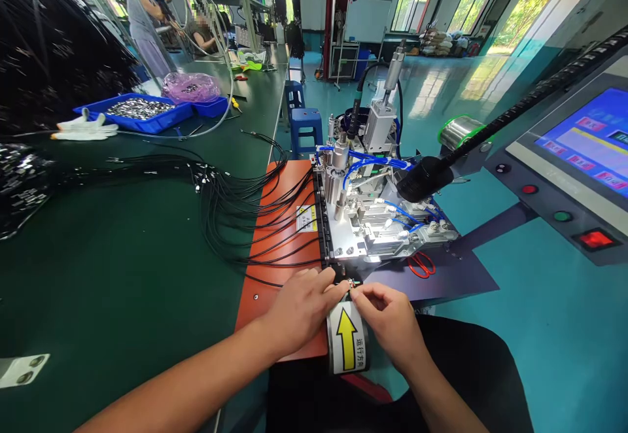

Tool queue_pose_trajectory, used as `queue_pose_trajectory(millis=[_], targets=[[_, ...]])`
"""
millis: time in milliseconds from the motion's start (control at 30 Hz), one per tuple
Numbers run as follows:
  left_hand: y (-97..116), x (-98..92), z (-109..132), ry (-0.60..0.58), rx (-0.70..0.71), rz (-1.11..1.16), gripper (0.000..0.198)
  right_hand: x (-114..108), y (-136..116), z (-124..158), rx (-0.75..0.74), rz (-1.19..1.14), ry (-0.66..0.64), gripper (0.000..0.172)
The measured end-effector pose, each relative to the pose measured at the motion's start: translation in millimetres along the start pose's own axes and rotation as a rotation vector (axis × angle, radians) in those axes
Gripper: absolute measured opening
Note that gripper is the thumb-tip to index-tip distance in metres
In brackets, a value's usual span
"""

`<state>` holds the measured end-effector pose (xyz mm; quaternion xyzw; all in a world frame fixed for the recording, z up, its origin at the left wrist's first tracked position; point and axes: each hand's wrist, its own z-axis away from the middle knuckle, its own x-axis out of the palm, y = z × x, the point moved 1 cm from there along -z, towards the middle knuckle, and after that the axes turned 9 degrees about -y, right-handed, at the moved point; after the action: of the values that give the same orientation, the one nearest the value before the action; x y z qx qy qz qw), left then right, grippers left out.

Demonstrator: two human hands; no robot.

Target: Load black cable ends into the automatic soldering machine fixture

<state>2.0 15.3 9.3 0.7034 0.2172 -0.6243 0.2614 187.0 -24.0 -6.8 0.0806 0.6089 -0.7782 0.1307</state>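
Note:
My left hand [300, 305] and my right hand [387, 318] meet at the near end of a black fixture strip [324, 237] that runs along the left side of a metal machine [366, 210]. Both hands pinch a tiny part [351, 283] at the end of a thin black cable. Several black cables [245, 210] fan out leftward from the strip over an orange plate [279, 237]. Just below my fingers lies a white label with a yellow arrow [347, 338].
Red scissors [420, 264] lie by the machine's near right corner. A black flexible hose nozzle [426, 178] hangs over the machine. A control panel with screen and buttons [579, 171] stands right. Blue trays [142, 111], white gloves [83, 129] and blue stools [304, 125] are farther off. People work in the background.

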Motion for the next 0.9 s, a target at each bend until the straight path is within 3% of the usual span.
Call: queue_pose_trajectory(millis=[167,467,900], targets=[[0.9,-2.0,-1.3,0.007,0.005,0.044,0.026,2.5,-8.9,-3.7,0.039,0.112,0.061,0.023],[1.8,-3.4,-4.2,-0.041,-0.017,0.046,0.020,-2.2,-14.0,-4.4,0.035,0.167,0.051,0.024],[2.3,-0.4,-3.1,0.004,-0.035,0.032,0.018,-6.7,-12.4,-7.7,-0.005,0.241,0.053,0.027]])
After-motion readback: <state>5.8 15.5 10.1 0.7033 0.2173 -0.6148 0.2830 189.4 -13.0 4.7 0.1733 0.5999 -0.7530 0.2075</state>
